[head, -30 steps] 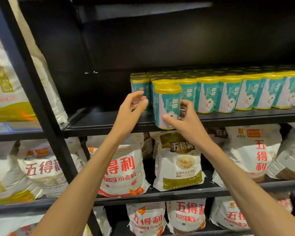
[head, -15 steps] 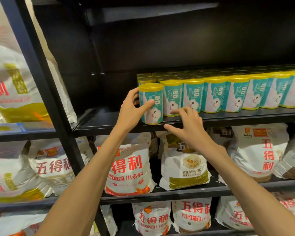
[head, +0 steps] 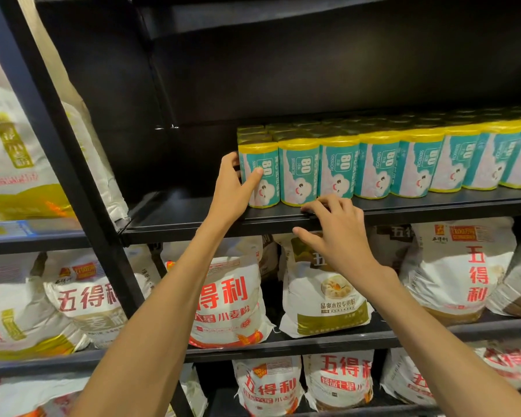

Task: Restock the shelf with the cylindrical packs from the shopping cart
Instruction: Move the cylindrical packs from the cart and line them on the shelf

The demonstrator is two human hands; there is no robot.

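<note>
The leftmost cylindrical pack (head: 260, 176) is being seated at the open end of the front row on the shelf (head: 193, 219), and the step is best finished by its being kept upright and nudged flush against the neighbouring pack (head: 298, 173) so the labels are all facing forward. It is being gripped by the left hand (head: 233, 188), the thumb lying across its label and the fingers apparently curled behind it, though they are mostly being hidden by the pack. The right hand (head: 336, 233) is being held relaxed and empty just below the row, its fingertips (head: 313, 207) resting at the shelf's front edge.
</note>
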